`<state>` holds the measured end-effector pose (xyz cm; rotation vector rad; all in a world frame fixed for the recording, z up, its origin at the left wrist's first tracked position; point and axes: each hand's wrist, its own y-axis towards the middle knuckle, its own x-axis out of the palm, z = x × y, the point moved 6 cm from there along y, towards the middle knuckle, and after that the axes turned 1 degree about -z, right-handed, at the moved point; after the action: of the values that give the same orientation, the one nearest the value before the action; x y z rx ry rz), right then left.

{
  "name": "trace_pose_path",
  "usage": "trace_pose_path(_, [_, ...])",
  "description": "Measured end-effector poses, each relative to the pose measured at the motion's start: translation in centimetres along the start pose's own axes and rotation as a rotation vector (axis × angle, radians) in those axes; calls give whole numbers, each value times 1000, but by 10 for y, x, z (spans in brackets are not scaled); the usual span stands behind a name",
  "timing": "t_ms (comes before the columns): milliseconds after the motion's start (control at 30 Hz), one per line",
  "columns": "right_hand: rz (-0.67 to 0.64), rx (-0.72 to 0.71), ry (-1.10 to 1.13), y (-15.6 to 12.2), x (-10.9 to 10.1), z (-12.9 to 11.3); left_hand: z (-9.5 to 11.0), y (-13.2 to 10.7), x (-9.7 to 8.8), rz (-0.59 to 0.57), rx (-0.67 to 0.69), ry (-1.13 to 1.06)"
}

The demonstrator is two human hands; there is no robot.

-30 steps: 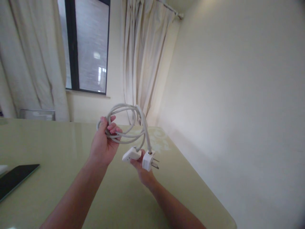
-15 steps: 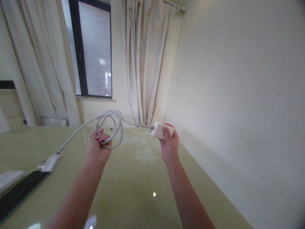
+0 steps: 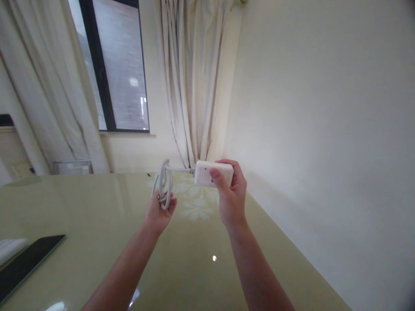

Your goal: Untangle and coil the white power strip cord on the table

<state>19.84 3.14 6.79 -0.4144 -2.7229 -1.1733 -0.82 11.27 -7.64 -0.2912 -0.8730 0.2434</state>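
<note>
White plastic extension-cord socket block (image 3: 201,173) held up above the far part of the counter (image 3: 181,268), roughly mid-view. Long axis near level; rounded corners; a few small dark openings on the face toward the viewer. Right hand (image 3: 235,194) closed on its right end: thumb across the near face, fingers wrapped behind.

Grey-white cord (image 3: 162,183) leaves the block's left end through a ribbed collar, runs nearly level to the left, then gathers into several loose loops seen almost edge-on. Left hand (image 3: 161,214) closed around the bottom of the loops, a little lower than the right hand, fingers curled. Loops and block well apart from the counter's near edge; hands apart from each other, cord between.

Counter surface glossy, yellow-green, with a pale leaf pattern (image 3: 197,210) beneath the block and a small bright reflection (image 3: 214,258) between the forearms. At left, a thin black panel (image 3: 32,257) lies flat; beside it a white object (image 3: 12,249), cut by the frame, identity unclear.

Beyond: dark-framed window (image 3: 121,69), cream left curtain (image 3: 48,86), cream right curtain (image 3: 202,86). Plain pale wall (image 3: 317,129) along the right side.
</note>
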Motion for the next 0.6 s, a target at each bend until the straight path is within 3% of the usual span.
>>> trace_pose_path(133, [18,-45,15,-1,1,-1,-24,5,-8,-102,-132,391])
trace_pose_path(200, [7,-64,7,-2,2,-5,-24,7,-7,-205,-46,751])
trace_pose_path(267, [-4,-78,-15,-4,3,-9,-13,4,1,-305,163,1020])
trace_pose_path(333, [9,-83,-50,-6,2,-11,1,-5,13,-359,352,1030])
trace_pose_path(367, [26,-83,-69,-7,1,-11,6,-11,18,-385,380,966])
trace_pose_path(433, [70,-84,-99,-7,-2,-11,7,-23,27,-448,275,802])
trace_pose_path(500, [110,-91,-121,-6,-6,-11,-2,-38,34,-534,80,680])
trace_pose_path(600, [161,-109,-160,-4,-11,-11,-10,-61,42,-669,-44,709])
